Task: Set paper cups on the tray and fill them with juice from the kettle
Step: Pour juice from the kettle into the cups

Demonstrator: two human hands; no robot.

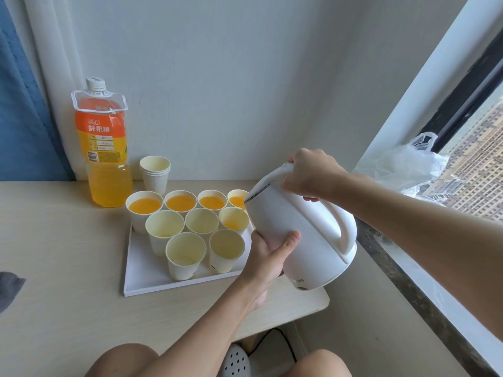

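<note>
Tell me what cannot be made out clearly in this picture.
All in the head view:
1. Juice left in the kettle: its opaque white wall hides it.
2. The back-right paper cup: the kettle's spout covers its right side.
3. Fingers of the left hand: behind the kettle body.
4. The grey thing: cut off by the left edge.
5. Small print on the juice bottle: too small.

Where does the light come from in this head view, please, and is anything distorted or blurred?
In the head view, daylight comes from the window on the right, with soft shadows; the wide lens slants its frame; the kettle and cups look sharp.
</note>
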